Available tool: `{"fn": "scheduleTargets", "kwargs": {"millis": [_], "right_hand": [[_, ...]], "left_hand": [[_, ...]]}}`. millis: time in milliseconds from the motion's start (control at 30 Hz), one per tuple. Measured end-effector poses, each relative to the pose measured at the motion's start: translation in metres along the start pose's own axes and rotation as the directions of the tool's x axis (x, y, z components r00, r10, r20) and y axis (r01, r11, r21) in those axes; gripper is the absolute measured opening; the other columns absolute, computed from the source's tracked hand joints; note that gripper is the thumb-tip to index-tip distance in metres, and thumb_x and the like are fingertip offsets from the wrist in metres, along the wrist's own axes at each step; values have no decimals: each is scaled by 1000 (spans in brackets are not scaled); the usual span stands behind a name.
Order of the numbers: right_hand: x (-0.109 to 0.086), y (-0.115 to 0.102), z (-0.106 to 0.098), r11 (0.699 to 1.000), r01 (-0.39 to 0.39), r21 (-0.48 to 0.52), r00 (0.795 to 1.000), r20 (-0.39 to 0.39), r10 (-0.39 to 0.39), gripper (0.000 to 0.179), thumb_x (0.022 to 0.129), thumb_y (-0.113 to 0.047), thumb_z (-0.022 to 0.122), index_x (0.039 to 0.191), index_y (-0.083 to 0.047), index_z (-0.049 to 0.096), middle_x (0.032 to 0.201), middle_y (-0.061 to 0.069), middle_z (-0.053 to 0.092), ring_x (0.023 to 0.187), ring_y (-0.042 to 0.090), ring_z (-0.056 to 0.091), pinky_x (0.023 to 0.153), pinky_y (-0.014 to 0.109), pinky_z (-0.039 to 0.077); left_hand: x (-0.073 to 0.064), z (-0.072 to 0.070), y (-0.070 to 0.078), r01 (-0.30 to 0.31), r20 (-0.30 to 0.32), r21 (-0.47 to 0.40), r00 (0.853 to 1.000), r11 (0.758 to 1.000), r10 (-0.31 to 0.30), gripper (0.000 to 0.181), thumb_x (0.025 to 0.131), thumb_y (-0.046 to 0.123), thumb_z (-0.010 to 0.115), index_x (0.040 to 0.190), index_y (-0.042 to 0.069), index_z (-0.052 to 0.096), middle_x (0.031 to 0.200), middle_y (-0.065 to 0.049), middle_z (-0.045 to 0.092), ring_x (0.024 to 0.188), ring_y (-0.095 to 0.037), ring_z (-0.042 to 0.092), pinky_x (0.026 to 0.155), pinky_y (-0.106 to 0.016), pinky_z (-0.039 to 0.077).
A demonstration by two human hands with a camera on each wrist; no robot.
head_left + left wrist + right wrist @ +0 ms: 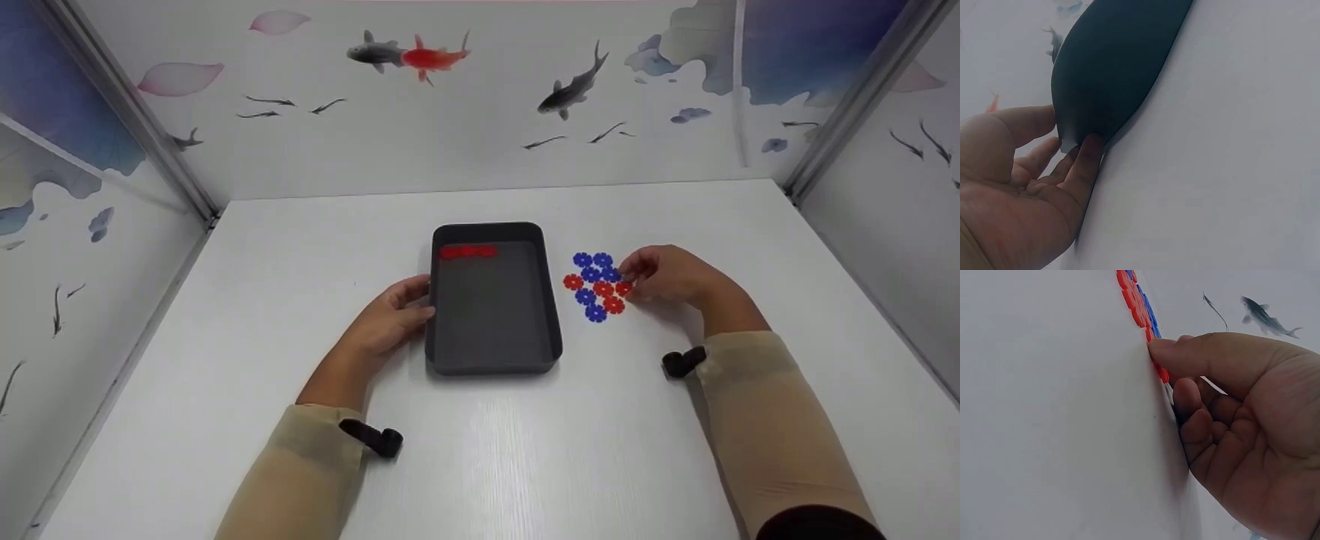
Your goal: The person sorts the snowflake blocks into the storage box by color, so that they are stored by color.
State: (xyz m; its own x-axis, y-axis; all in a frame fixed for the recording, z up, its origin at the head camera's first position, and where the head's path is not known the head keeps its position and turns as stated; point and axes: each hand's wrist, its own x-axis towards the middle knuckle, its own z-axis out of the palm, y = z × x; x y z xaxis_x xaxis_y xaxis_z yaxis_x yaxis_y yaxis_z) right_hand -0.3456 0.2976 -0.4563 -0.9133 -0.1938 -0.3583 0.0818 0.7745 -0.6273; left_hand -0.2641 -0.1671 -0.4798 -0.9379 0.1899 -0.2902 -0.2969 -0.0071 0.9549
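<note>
A dark grey rectangular tray (495,367) stands on the table with a row of red flower-shaped discs (469,252) at its far end. My left hand (390,315) holds the tray's left side, fingertips and thumb at the wall; the left wrist view shows the curled fingers (1081,169) against it. Right of the tray lies a cluster of blue flower-shaped discs (596,313) and red ones (603,289). At the cluster's right edge my right hand (667,277) pinches a red flower-shaped disc (1162,373) between thumb and fingers, low over the table.
The white table (480,457) meets a printed back wall (480,142) with fish pictures, and side walls rise left and right. Each sleeve carries a black wrist camera, one left (375,439) and one right (682,363).
</note>
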Motion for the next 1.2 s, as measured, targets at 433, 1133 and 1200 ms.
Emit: {"fn": "scheduleTargets", "kwargs": {"millis": [433, 1133, 1200], "right_hand": [[0, 0, -3, 998, 21, -57, 1000, -6, -21, 30, 97, -26, 80, 126, -21, 75, 125, 9, 69, 114, 29, 58, 97, 39, 54], [-7, -122, 38, 812, 229, 537, 971, -185, -151, 28, 104, -13, 71, 130, -19, 70, 124, 9, 68, 115, 25, 71, 100, 29, 61], [-1, -135, 45, 780, 242, 577, 968, -195, -157, 28, 103, -11, 70, 130, -18, 70, 124, 10, 67, 114, 25, 72, 100, 29, 61]], "left_hand": [[1, -1, -2, 14, -6, 15, 1000, 1000, -14, 63, 102, 3, 68, 160, 19, 49, 167, -3, 45, 148, -23, 52, 119, -41, 45], [-1, 1, 1, 7, -7, -4, 1000, 1000, -7, 65, 102, 1, 68, 161, 15, 46, 168, -6, 44, 147, -24, 53, 115, -39, 47], [-1, 1, 1, 7, -9, -2, 1000, 1000, -7, 65, 102, 1, 67, 162, 14, 46, 168, -6, 44, 147, -25, 53, 114, -38, 48]]}}
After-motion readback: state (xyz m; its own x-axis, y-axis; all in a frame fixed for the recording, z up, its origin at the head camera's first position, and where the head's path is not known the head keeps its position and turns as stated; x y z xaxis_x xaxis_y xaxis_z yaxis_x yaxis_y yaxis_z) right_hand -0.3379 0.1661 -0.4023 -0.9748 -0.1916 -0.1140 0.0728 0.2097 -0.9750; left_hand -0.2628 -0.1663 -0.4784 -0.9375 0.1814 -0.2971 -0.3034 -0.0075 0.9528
